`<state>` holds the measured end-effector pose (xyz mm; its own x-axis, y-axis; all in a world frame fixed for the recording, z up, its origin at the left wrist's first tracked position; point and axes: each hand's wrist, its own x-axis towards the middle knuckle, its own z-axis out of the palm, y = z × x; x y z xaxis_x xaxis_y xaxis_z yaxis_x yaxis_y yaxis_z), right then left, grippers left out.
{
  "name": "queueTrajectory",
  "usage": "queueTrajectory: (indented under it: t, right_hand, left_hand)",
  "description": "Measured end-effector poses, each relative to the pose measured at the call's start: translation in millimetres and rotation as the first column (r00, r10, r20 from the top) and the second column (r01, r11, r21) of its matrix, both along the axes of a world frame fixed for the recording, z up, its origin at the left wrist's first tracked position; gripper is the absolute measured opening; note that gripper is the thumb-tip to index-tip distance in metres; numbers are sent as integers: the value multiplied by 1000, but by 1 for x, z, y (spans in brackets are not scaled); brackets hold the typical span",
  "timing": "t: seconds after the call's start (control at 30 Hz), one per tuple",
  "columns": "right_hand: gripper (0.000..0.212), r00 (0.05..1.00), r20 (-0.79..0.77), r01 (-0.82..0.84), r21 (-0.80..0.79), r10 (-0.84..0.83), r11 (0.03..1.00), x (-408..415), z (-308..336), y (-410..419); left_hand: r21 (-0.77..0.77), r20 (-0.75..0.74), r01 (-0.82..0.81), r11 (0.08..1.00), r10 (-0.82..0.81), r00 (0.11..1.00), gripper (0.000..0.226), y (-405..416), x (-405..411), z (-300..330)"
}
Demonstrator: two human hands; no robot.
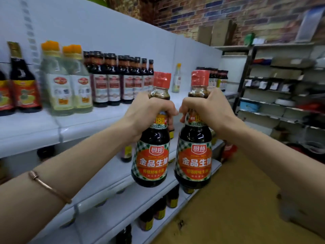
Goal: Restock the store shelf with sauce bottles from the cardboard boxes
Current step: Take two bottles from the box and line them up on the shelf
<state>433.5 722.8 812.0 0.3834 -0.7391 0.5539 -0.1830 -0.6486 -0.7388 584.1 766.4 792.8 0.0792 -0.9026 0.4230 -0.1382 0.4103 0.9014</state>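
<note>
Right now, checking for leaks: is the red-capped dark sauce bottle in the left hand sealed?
Sealed: the left bottle's red cap is on, under shiny wrap.

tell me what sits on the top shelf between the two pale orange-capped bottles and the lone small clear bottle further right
In the head view, a row of dark sauce bottles stands between the pale bottles and the small clear bottle.

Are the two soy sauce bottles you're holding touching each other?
Apart. The head view shows shelf edge between the left soy sauce bottle and the right soy sauce bottle all the way down their bodies.
</note>
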Motion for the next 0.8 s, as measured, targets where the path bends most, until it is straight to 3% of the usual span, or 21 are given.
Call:
queueTrajectory:
  t: [0.17,0.37,0.8]
  right_hand:
    - [16,990,75,118,-19,-116,993,-25,5,-92]
    - [10,988,103,113,-14,-111,994,-45,8,-196]
    - [12,987,68,-142,-31,144,989,-38,39,-444]
  left_hand:
    - [-47,14,86,995,-86,996,15,-105,-16,9]
    - [-33,-8,132,991,-132,991,9,-212,-36,5]
    - [-45,-56,-154,987,151,987,21,-421,-50,42]
